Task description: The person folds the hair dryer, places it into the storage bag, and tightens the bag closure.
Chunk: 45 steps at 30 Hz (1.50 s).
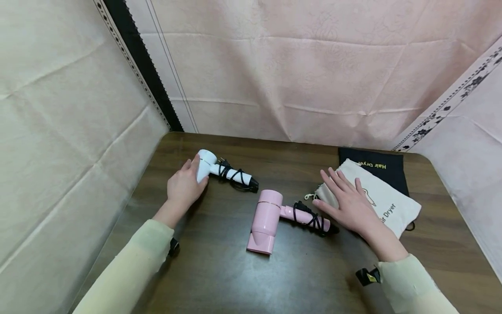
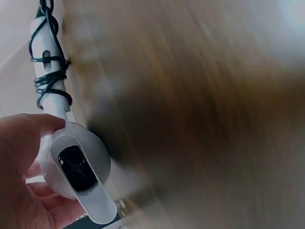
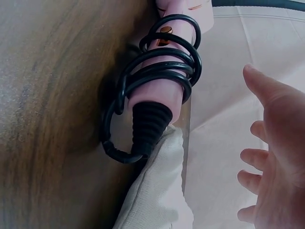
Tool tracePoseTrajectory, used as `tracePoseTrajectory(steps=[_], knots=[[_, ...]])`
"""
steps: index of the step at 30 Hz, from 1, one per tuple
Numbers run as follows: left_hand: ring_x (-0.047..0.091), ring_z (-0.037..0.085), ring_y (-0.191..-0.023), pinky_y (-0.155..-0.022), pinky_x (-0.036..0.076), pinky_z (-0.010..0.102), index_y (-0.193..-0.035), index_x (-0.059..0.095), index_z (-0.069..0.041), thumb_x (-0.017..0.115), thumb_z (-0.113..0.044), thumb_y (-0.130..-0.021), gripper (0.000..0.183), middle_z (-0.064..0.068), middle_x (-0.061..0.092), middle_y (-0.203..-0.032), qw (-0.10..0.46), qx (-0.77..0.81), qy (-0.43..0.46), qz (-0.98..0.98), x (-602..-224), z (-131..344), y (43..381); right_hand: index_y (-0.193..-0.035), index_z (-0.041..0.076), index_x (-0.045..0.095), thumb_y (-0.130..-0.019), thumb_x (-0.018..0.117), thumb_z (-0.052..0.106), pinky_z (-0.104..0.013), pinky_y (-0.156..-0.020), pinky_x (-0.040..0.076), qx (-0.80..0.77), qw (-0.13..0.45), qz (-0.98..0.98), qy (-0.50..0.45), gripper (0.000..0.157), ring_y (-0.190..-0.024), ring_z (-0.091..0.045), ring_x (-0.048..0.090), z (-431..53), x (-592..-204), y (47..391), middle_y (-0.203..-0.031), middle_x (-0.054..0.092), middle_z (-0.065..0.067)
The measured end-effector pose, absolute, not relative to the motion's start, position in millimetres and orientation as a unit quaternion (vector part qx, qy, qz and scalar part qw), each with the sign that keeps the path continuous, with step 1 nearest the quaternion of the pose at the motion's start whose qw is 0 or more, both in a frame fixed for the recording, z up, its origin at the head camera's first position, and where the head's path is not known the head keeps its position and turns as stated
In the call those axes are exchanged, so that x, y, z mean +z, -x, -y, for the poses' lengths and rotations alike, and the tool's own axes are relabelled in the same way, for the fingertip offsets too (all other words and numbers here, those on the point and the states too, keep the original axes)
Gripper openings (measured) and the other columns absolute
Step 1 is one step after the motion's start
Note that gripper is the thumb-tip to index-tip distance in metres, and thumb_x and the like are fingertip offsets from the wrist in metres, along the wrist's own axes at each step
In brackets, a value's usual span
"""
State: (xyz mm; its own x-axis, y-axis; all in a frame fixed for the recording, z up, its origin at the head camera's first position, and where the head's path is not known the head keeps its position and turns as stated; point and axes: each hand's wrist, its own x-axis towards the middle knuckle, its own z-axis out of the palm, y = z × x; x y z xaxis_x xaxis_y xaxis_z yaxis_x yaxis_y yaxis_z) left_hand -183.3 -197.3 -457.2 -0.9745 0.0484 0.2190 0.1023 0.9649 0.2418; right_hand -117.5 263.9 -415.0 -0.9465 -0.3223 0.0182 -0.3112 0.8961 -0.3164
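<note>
The left hand [image 1: 184, 182] grips the white hair dryer [image 1: 214, 168] by its barrel [image 1: 205, 163], on the table's [image 1: 219, 279] left; stiff, smooth, probably light, it suits that hold; the right hand [image 1: 351, 208] is spread wide at the pale pouch [image 1: 386, 198], contact unclear

The white hair dryer [image 1: 206, 159] (cord-wrapped, gripped by its head) is beyond and left of the pink hair dryer [image 1: 266, 220], which lies nozzle nearest, its cord-wound handle pointing right toward the flat white pouch [image 1: 400, 204].
</note>
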Motion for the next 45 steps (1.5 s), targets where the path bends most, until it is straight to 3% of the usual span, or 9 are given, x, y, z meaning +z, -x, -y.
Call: tracePoseTrajectory(steps=[13, 17, 26, 31, 45], knots=[[0.073, 0.050, -0.103, -0.071, 0.062, 0.060, -0.162, 0.040, 0.000, 0.073, -0.043, -0.099, 0.083, 0.036, 0.056, -0.147, 0.091, -0.103, 0.020, 0.990, -451.0, 181.9, 174.0, -0.173, 0.020, 0.020, -0.103, 0.060, 0.062, -0.076, -0.124, 0.004, -0.156, 0.026, -0.972, 0.172, 0.090, -0.163, -0.044, 0.015, -260.7, -413.1, 122.5, -0.178, 0.018, -0.016], [0.070, 0.051, -0.113, -0.076, 0.062, 0.061, -0.163, 0.041, -0.004, 0.072, -0.046, -0.100, 0.082, 0.035, 0.054, -0.151, 0.085, -0.092, 0.068, 0.990, -444.6, 193.8, 171.7, -0.173, 0.020, 0.020, -0.103, 0.060, 0.061, -0.077, -0.124, 0.004, -0.158, 0.030, -0.972, 0.172, 0.090, -0.163, -0.043, 0.015, -261.5, -413.1, 121.9, -0.177, 0.018, -0.016], [0.045, 0.041, -0.151, -0.108, 0.051, 0.060, -0.165, 0.044, -0.016, 0.066, -0.042, -0.105, 0.069, 0.022, 0.041, -0.167, 0.037, -0.031, 0.278, 0.959, -423.7, 249.2, 183.9, -0.173, 0.020, 0.021, -0.103, 0.060, 0.061, -0.077, -0.123, 0.008, -0.154, 0.023, -0.973, 0.169, 0.089, -0.162, -0.043, 0.017, -264.7, -414.7, 120.3, -0.177, 0.020, -0.017], [0.040, 0.042, -0.153, -0.120, 0.040, 0.059, -0.167, 0.038, -0.017, 0.060, -0.039, -0.109, 0.066, 0.021, 0.037, -0.170, 0.013, 0.029, 0.346, 0.938, -415.5, 267.4, 190.9, -0.173, 0.021, 0.020, -0.104, 0.060, 0.061, -0.078, -0.123, 0.008, -0.156, 0.024, -0.973, 0.168, 0.089, -0.162, -0.044, 0.018, -266.2, -416.7, 120.5, -0.177, 0.020, -0.017], [0.035, 0.036, -0.158, -0.123, 0.035, 0.062, -0.167, 0.039, -0.029, 0.060, -0.046, -0.108, 0.065, 0.011, 0.032, -0.174, -0.013, 0.107, 0.404, 0.909, -402.6, 278.4, 200.0, -0.173, 0.021, 0.020, -0.104, 0.060, 0.059, -0.077, -0.124, 0.005, -0.160, 0.035, -0.972, 0.166, 0.088, -0.163, -0.043, 0.016, -263.0, -413.0, 121.6, -0.177, 0.019, -0.017]])
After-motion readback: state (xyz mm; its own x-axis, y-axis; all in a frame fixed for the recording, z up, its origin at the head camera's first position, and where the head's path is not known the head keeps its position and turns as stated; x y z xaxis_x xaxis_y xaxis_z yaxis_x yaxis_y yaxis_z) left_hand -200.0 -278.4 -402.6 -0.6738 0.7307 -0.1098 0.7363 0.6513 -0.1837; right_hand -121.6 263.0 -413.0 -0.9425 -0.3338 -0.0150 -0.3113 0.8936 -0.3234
